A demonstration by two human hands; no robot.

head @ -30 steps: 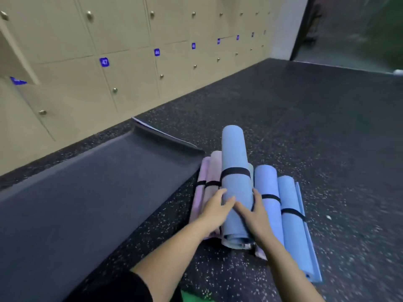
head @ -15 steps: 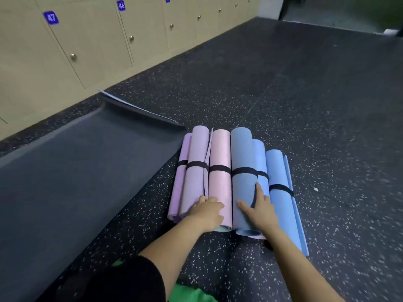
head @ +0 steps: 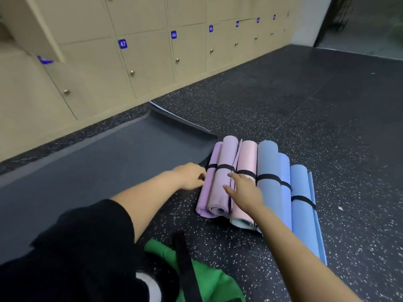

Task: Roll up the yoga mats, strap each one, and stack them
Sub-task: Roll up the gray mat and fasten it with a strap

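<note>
rolled mats (head: pixel 269 203): six rolls lie side by side on the floor (head: pixel 316 110), touching, long axes pointing away from the person
order, left to right: lilac roll (head: pixel 208 192), lavender roll (head: pixel 224 153), pink roll (head: pixel 247 155), grey-blue roll, blue roll (head: pixel 285 210), light blue roll (head: pixel 302 225)
straps (head: pixel 267 177): one black band around the middle of each roll
stacking: the lavender roll sits a little higher, overlapping the lilac one; the rest look like a single layer
left hand (head: pixel 192 175): at the outer side of the lilac roll, beside its strap. fingers are bent toward the roll, but whether they grip it or only touch it cannot be told
right hand (head: pixel 244 190): lies palm down across the lavender and pink rolls, fingers straight and spread, holding nothing
flat grey mat (head: pixel 98 171): unrolled, just left of the rolls; its far corner curls up near the lockers (head: pixel 141 62)
lockers: beige doors, round knobs, blue number tags, 47 and 46 readable
near edge: black sleeve (head: pixel 76 247) on the left arm, and green cloth (head: pixel 216 280) with a dark band across it
</note>
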